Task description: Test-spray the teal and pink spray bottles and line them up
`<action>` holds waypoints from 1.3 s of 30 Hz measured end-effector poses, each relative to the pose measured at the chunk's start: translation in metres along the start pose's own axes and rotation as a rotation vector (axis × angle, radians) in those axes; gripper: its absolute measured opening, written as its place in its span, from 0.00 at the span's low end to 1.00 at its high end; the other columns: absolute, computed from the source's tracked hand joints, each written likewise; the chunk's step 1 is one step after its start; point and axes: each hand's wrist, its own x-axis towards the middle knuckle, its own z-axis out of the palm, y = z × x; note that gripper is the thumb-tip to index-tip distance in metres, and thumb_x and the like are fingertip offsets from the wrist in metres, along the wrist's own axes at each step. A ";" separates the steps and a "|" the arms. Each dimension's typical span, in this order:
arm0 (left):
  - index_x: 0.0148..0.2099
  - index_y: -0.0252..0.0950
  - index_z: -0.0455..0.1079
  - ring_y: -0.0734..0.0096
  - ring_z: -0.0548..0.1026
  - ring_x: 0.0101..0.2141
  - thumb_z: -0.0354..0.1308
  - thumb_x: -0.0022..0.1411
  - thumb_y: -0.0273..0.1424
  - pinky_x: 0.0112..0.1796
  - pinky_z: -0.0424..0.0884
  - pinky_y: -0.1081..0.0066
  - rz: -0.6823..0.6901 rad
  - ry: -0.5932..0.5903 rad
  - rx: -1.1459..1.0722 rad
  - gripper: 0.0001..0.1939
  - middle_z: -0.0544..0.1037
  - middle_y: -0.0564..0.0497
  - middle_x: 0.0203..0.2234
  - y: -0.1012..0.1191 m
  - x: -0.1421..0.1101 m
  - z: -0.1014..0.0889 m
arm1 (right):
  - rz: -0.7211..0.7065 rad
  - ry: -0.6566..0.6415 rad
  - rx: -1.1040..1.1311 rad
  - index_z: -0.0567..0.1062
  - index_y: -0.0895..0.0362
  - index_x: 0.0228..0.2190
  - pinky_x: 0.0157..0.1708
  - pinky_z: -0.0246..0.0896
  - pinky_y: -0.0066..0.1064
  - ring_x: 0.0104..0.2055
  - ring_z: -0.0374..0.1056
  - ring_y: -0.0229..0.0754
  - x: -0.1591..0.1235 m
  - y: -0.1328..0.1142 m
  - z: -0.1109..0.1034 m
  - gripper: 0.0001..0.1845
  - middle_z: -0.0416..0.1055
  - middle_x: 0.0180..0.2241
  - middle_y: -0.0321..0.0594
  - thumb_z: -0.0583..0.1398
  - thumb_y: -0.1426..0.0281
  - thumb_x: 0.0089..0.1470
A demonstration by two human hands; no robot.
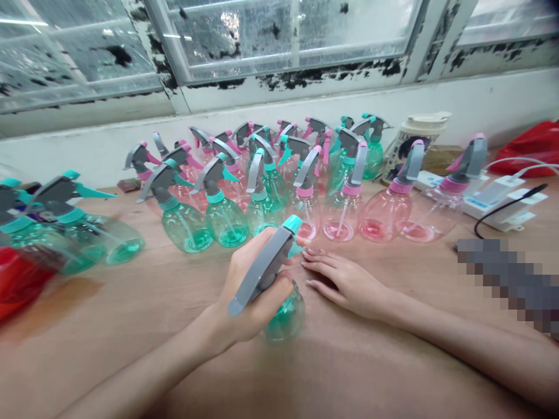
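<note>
My left hand (pixel 238 297) is wrapped round the neck of a green spray bottle (pixel 286 320) with a grey and teal trigger head. The bottle stands at the middle front of the table, its nozzle facing away from me, and my fingers partly hide the trigger. My right hand (pixel 345 282) rests on the tabletop just right of it, fingers stretched out towards the nozzle and holding nothing. Behind both hands, green spray bottles (pixel 231 230) and pink spray bottles (pixel 343 221) stand in rows, most with a little liquid colour at the base.
More green bottles (pixel 124 247) and a red plastic bag (pixel 21 285) are at the left. A lidded paper cup (pixel 413 142), a white power strip (pixel 493 203) with plugs and cables, and another red bag (pixel 530 148) stand at the right. Windows (pixel 283 38) line the back wall.
</note>
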 end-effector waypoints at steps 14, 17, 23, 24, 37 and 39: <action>0.31 0.40 0.61 0.69 0.68 0.26 0.52 0.55 0.28 0.31 0.69 0.67 0.031 0.049 0.031 0.02 0.66 0.54 0.24 -0.006 -0.002 0.002 | 0.002 0.000 -0.025 0.71 0.58 0.54 0.57 0.62 0.48 0.60 0.64 0.51 0.000 0.000 0.000 0.20 0.70 0.56 0.48 0.53 0.65 0.64; 0.31 0.40 0.59 0.70 0.66 0.26 0.52 0.55 0.27 0.31 0.67 0.68 0.009 0.055 0.032 0.03 0.65 0.55 0.25 -0.005 -0.002 0.003 | -0.002 0.004 -0.015 0.71 0.57 0.54 0.57 0.63 0.48 0.59 0.64 0.51 0.000 0.000 0.000 0.19 0.70 0.55 0.48 0.53 0.65 0.64; 0.30 0.40 0.57 0.70 0.65 0.26 0.52 0.54 0.26 0.31 0.66 0.68 0.023 0.049 0.014 0.06 0.63 0.55 0.25 -0.005 -0.002 0.003 | -0.001 0.009 -0.007 0.71 0.56 0.54 0.57 0.62 0.48 0.60 0.64 0.50 0.000 0.001 0.001 0.19 0.70 0.55 0.47 0.54 0.64 0.64; 0.31 0.40 0.57 0.70 0.66 0.27 0.52 0.55 0.26 0.31 0.67 0.68 0.020 0.048 0.013 0.05 0.64 0.55 0.25 -0.005 -0.002 0.003 | -0.002 0.012 -0.005 0.71 0.56 0.54 0.58 0.62 0.48 0.60 0.64 0.50 0.000 0.001 0.001 0.20 0.70 0.56 0.47 0.54 0.64 0.64; 0.31 0.40 0.60 0.69 0.68 0.28 0.52 0.55 0.29 0.34 0.70 0.66 -0.002 0.051 0.013 0.02 0.66 0.54 0.26 -0.005 -0.003 0.002 | -0.003 0.014 -0.001 0.71 0.57 0.54 0.58 0.62 0.48 0.60 0.64 0.51 0.000 -0.001 0.000 0.20 0.70 0.56 0.48 0.54 0.65 0.64; 0.32 0.40 0.61 0.70 0.67 0.27 0.52 0.55 0.29 0.34 0.70 0.66 -0.005 0.051 0.012 0.02 0.67 0.54 0.26 -0.005 -0.003 0.002 | -0.003 0.019 0.003 0.71 0.56 0.54 0.57 0.62 0.48 0.60 0.64 0.51 0.000 0.000 0.000 0.20 0.70 0.56 0.48 0.54 0.65 0.64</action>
